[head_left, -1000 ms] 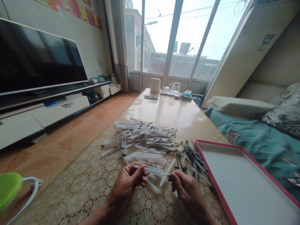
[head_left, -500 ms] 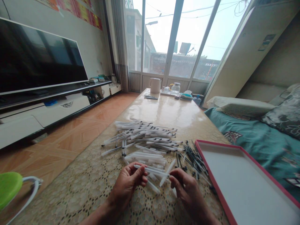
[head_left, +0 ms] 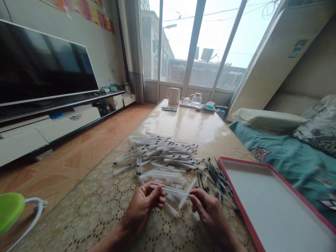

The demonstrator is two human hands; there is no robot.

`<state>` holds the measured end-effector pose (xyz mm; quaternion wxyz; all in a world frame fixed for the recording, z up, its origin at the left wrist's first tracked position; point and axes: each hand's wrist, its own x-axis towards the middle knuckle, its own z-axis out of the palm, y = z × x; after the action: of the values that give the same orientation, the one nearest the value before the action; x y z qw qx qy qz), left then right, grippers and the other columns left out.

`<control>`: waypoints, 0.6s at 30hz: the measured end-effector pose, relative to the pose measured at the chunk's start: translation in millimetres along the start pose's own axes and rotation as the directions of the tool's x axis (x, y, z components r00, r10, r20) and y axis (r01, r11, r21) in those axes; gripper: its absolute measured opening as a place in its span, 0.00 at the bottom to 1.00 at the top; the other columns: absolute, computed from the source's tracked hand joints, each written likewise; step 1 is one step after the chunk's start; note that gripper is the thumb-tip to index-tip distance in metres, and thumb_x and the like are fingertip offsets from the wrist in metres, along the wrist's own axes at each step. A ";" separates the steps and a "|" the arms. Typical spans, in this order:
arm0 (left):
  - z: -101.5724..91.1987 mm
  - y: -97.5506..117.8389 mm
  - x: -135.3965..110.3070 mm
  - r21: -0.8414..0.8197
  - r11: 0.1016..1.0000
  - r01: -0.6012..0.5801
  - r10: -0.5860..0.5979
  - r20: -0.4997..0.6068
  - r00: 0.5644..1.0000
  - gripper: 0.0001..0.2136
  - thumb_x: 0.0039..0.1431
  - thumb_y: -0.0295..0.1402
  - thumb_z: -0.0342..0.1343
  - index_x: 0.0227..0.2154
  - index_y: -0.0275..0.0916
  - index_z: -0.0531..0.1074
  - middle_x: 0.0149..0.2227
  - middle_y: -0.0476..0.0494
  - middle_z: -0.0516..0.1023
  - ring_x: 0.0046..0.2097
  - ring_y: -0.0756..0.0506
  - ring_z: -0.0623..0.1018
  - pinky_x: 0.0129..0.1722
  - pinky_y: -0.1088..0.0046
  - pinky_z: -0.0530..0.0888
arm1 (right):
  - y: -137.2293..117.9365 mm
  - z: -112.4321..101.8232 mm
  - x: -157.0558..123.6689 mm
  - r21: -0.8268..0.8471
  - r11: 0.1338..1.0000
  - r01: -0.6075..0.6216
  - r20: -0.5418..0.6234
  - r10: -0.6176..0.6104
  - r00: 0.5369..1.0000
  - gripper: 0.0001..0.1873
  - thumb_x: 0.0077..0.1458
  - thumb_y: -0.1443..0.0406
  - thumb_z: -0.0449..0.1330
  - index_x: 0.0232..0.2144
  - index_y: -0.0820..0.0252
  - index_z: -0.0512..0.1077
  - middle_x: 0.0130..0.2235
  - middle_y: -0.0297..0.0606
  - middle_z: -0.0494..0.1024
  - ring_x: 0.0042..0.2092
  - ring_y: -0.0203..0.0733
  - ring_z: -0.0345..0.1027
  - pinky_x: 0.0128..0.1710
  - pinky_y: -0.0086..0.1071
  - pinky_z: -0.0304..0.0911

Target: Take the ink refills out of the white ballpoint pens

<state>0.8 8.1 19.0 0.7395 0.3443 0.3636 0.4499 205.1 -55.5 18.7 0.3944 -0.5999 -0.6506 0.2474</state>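
My left hand (head_left: 143, 206) is closed round one end of a clear pen barrel (head_left: 170, 190) that lies level between both hands. My right hand (head_left: 208, 211) is pinched at that barrel's other end and also holds a second clear tube (head_left: 188, 193) pointing up and away. Just beyond my hands lies a heap of clear barrels (head_left: 164, 176). Farther back is a wider spread of white pens with black ends (head_left: 160, 148). Thin black refills (head_left: 215, 176) lie to the right of the heap.
A shallow red-rimmed tray (head_left: 237, 203) with a white inside sits at the right on the lace-patterned table (head_left: 99, 206). A mug (head_left: 173, 95) and a glass teapot (head_left: 196, 99) stand at the far end. A green-lidded thing (head_left: 10, 211) is at bottom left, a bed (head_left: 288, 154) at right.
My right hand has crept slightly left toward my left hand along the barrel. Nothing else has moved.
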 end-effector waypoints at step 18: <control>0.2 0.1 -1.3 0.009 1.000 -0.004 0.004 -0.014 1.000 0.12 0.41 0.36 0.67 0.26 0.33 0.74 0.21 0.48 0.76 0.20 0.54 0.72 0.20 0.82 0.68 | -1.1 0.1 -0.3 -0.034 0.999 0.024 -0.012 -0.024 1.000 0.15 0.58 0.56 0.51 0.37 0.61 0.68 0.20 0.30 0.69 0.21 0.35 0.62 0.22 0.25 0.56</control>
<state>0.5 6.9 19.5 0.7345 0.3451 0.3701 0.4522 204.4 -55.9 19.5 0.3913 -0.6001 -0.6594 0.2280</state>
